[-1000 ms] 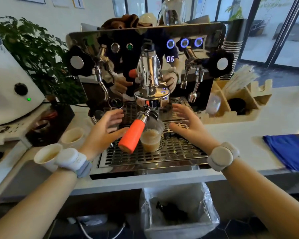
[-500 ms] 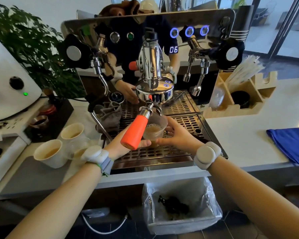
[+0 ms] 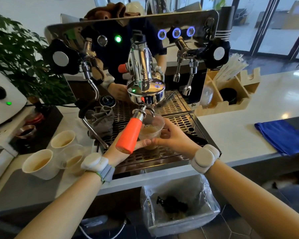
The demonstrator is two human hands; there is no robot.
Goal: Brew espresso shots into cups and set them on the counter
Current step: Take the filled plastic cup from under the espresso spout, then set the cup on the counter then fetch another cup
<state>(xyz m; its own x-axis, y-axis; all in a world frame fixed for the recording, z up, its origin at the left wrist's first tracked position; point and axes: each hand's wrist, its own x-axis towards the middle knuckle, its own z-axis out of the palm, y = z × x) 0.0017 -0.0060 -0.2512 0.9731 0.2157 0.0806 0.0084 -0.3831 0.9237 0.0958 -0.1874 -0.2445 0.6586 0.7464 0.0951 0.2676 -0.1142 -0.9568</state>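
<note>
Both hands are on it: the right hand (image 3: 171, 135) wraps the clear cup (image 3: 151, 131) from its right side, fingers curled round the wall, thumb reaching across the front. The left hand (image 3: 121, 150) comes in from the other side, its thumb tip pressed to the cup's lower wall, meeting the right thumb; the rest of that hand is hidden behind the orange portafilter handle (image 3: 130, 135), so how far its fingers close round the back I cannot tell. The cup holds a pale brown, foamy shot and sits directly under the spouts of the portafilter, over the slotted drip tray (image 3: 179, 121) of the espresso machine (image 3: 141, 54); whether its base touches the grate is not clear.

Each wrist wears a white puck-shaped band. A grey cloth (image 3: 102, 118) is bunched on the tray's left side by the steam wand (image 3: 91, 78). On the counter (image 3: 231, 135) to the left stand two white paper cups (image 3: 39, 163) with tan liquid, and a clear cup partly hidden behind the left wrist. Far left, a white grinder (image 3: 2, 97) shows a green light. To the right, a wooden organiser (image 3: 231, 90) holds straws, and a blue cloth (image 3: 283, 137) lies on the counter. Below the edge, a bin (image 3: 178, 209) lined with plastic holds dark grounds
</note>
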